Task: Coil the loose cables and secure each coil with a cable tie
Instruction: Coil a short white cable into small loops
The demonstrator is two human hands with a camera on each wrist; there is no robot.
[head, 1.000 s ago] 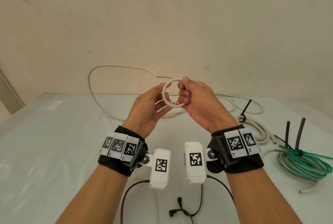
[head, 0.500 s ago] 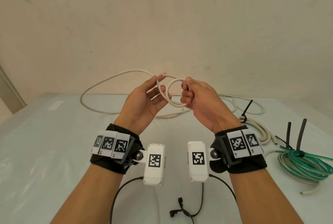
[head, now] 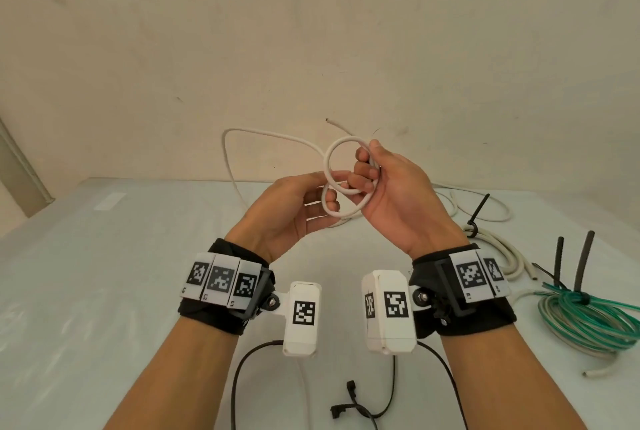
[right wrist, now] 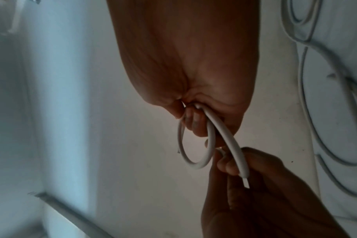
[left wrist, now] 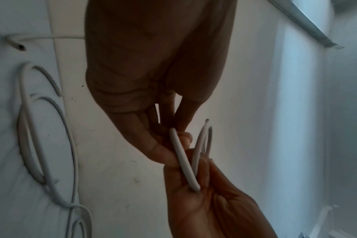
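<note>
Both forearms reach forward, wrists raised above the table, palms turned toward each other; the right hand (head: 388, 187) is curled, fingers closed round the cable (head: 341, 166) loops; the left hand (head: 294, 211) sits just beside it, thumb and fingertips pinching a loop; the hands nearly touch.

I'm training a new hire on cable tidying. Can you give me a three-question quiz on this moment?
1. True or false: both hands hold the white cable above the table.
2. Which hand keeps the finished loops gathered? A) left hand B) right hand
3. Fill in: the green cable coil lies to the person's ____ and is already bound with a black cable tie.

Key: 1 true; 2 B; 3 right.
</note>
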